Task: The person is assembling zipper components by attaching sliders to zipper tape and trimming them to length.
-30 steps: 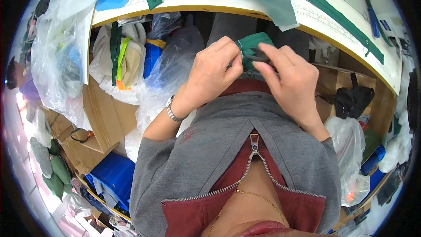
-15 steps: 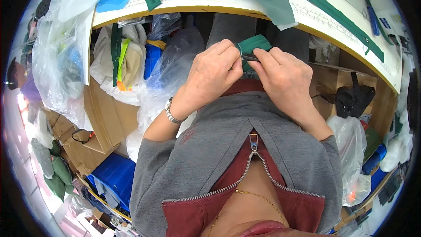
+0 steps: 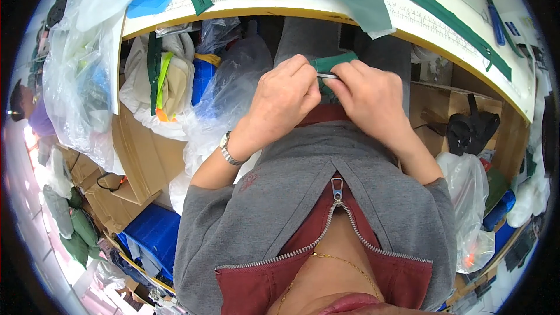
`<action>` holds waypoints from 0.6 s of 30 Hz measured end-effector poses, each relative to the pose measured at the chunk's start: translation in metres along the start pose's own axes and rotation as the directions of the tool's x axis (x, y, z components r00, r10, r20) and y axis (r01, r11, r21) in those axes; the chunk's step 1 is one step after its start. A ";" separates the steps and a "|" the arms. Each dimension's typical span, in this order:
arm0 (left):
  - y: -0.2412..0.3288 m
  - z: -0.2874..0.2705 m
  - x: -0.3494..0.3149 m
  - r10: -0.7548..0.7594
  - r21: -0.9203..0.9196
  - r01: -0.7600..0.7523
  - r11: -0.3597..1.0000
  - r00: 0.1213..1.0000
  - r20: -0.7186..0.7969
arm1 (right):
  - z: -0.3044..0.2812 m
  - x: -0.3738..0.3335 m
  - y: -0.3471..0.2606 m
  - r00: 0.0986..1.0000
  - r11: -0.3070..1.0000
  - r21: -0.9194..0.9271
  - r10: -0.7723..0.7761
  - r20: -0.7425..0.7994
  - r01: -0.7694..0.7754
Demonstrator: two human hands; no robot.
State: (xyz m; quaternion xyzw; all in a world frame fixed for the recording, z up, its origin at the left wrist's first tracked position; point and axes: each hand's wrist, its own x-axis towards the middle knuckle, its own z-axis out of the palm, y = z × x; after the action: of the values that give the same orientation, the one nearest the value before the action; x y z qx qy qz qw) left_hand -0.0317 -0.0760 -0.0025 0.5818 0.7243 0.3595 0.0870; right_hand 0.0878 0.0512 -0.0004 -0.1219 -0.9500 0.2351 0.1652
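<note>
Over my lap, my left hand (image 3: 284,92) is closed, its fingertips pinching the edge of a piece of green fabric (image 3: 337,60). Close beside it, my right hand (image 3: 372,96) is closed around a small, slim metal tool (image 3: 327,75). The tool's silver end lies across the fabric by my left fingertips; its exact kind does not show. Part of the green fabric hangs below the tool between both hands. My fingers hide where the tool meets the cloth.
Ahead curves a white table edge (image 3: 256,7) bearing green zipper strips (image 3: 461,32), grey-green cloth (image 3: 367,6) and a blue-handled tool (image 3: 496,26). Plastic bags (image 3: 81,81) and cardboard (image 3: 140,151) are at left; a black item (image 3: 472,125) lies at right.
My right hand has shifted slightly left, closer to my left hand. The tool has turned so more of its silver side shows, and the green fabric sits a little lower and flatter.
</note>
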 end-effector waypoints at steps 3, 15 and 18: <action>-0.007 -0.003 -0.002 -0.038 -0.104 0.045 0.994 0.997 0.067 | 0.004 -0.003 0.014 0.984 0.945 0.303 0.081 0.157 -0.126; -0.015 0.001 0.000 0.139 0.014 -0.139 0.990 0.990 0.026 | 0.006 -0.006 0.018 0.843 0.485 0.694 0.228 0.487 -0.532; -0.010 0.007 0.001 0.203 0.102 -0.194 0.976 0.976 -0.082 | -0.002 -0.010 0.009 0.825 0.316 0.762 0.234 0.515 -0.565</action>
State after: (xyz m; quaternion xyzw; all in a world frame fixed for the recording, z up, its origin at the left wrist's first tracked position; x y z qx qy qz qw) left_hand -0.0361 -0.0725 -0.0138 0.6375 0.6817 0.3589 -0.0102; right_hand 0.0992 0.0568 -0.0057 -0.2116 -0.6272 0.7495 -0.0121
